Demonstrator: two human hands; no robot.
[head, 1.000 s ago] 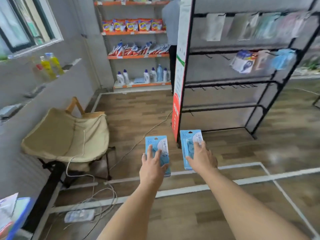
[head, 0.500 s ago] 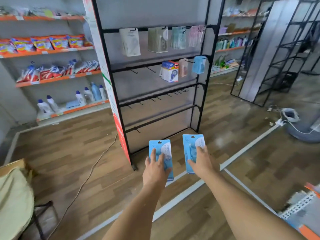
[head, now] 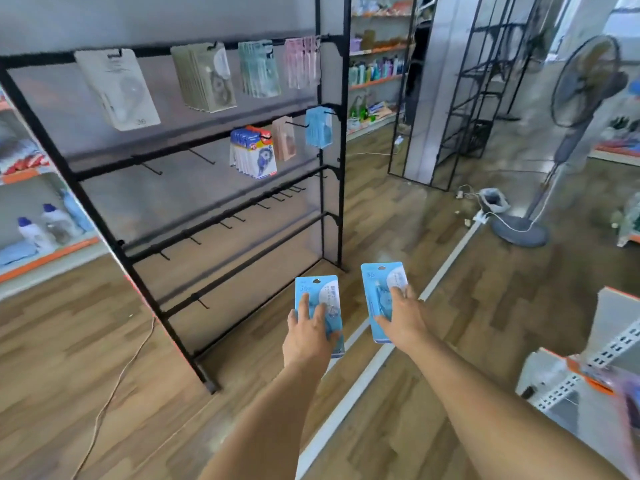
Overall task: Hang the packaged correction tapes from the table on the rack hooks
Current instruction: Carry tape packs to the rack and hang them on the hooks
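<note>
In front of the person, low over the wood floor (head: 86,358), both arms reach forward. The left hand (head: 306,336) has its grip grasping a blue pack (head: 320,299), fingers spread on the pack's face, thumb at its right edge. Just right of it, apart, the right hand (head: 401,318) has its grip grasping a second pack (head: 381,289) the same way. Both packs stand upright, hang holes at the top.

Above and ahead of the left grip stands the black rack (head: 332,140). Its top bar carries four bunches of packs; the next bar down carries three bunches, among them blue hung packs (head: 318,128) up beyond both grips. Bare hooks (head: 277,197) line the lower bars. Far right of the right grip stands a fan (head: 585,84).
</note>
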